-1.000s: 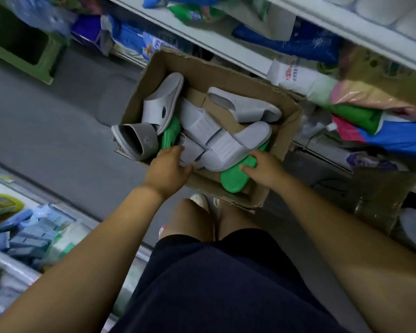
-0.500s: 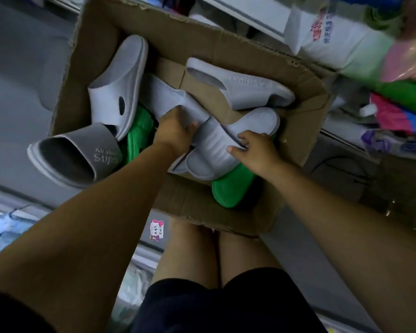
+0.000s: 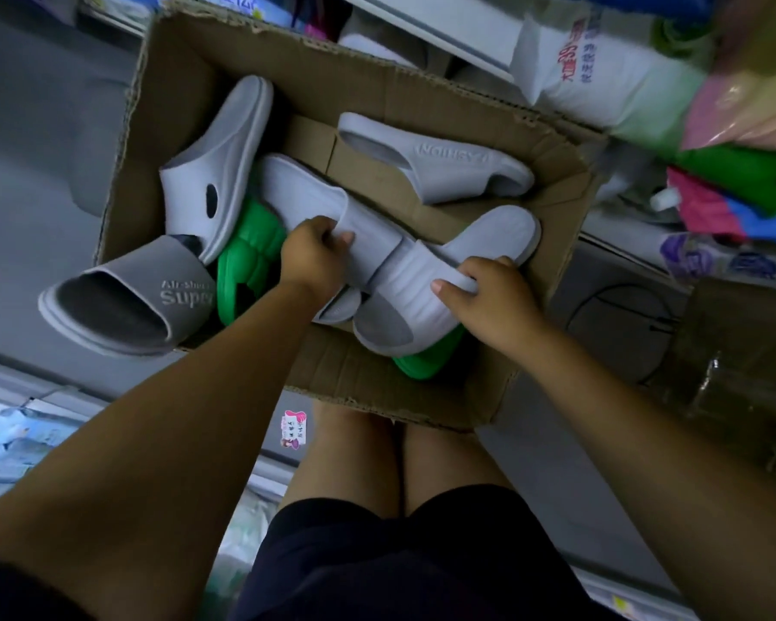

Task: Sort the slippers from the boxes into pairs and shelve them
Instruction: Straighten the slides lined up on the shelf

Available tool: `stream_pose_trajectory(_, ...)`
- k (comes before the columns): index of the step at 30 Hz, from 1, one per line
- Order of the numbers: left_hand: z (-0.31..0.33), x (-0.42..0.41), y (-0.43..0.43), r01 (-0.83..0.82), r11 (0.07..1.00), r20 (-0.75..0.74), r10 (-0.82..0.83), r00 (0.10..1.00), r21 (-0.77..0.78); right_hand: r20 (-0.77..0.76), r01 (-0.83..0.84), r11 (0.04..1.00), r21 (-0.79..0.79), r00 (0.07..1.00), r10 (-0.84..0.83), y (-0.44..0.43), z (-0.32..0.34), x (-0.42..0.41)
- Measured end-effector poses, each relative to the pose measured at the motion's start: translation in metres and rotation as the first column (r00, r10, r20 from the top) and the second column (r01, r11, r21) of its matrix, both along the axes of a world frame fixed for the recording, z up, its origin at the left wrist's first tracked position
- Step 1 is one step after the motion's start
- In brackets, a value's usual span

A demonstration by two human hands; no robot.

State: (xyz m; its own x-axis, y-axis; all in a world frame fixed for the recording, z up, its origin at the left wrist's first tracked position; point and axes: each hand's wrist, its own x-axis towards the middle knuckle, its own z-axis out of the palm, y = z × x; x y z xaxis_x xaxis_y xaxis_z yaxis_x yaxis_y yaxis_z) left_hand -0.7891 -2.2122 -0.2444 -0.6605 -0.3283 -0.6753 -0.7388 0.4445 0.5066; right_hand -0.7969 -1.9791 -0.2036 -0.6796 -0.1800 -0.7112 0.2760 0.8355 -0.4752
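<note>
1. My left hand (image 3: pixel 314 257) gripped the strap of a pale grey slipper (image 3: pixel 301 195) at the centre of the cardboard box (image 3: pixel 377 387). The fingers were curled over the strap's edge.
2. My right hand (image 3: pixel 498 298) held the strap of a second pale grey slipper (image 3: pixel 404 302) toward the near right of the box. The thumb lay across the top of the strap and the fingers were curled around its right edge.
3. The two gripped slippers lay side by side at an angle, with their straps touching between my hands.
4. A green slipper (image 3: pixel 426 363) lay beneath the second pale grey slipper, against the near wall of the box.
5. Another green slipper (image 3: pixel 252 257) lay just left of my left hand, inside the box.
6. A light grey slipper with an oval hole (image 3: pixel 220 163) lay along the left side of the box.
7. A dark grey slipper (image 3: pixel 122 302) marked "Super" sat at the near left corner of the box, jutting out over the rim.
8. A grey slipper (image 3: pixel 435 165) marked "FASHION" lay on its side at the far right of the box.
9. Packaged goods (image 3: pixel 601 78) were stacked beyond the far right corner of the box.
</note>
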Motion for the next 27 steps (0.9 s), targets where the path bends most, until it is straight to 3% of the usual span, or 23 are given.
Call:
stream_pose_trajectory(7,0.068,0.009,0.014,0.162,0.981,-0.126,-0.149,0.981,0.106,-0.194,-0.104,0.994,0.010,0.975,0.104,0.027,0.073,0.006)
stream_pose_trajectory(10,0.103,0.012,0.019,0.191,0.976,-0.170,-0.172,0.970,0.102,-0.241,-0.100,0.995,-0.029,0.966,0.090,0.035,0.097,0.010)
stream_pose_trajectory(15,0.160,0.022,0.022,0.216,0.976,-0.253,-0.208,0.945,0.006,-0.446,-0.042,0.999,0.022,0.894,0.047,0.044,0.138,0.018)
stream_pose_trajectory(21,0.218,0.048,0.019,0.202,0.978,-0.375,-0.205,0.904,-0.048,-0.512,0.068,0.994,-0.085,0.853,-0.102,0.043,0.191,0.035)
stream_pose_trajectory(27,0.265,0.086,0.009,0.171,0.985,-0.366,-0.149,0.919,0.028,-0.510,0.144,0.975,-0.169,0.834,-0.211,0.037,0.237,0.077)
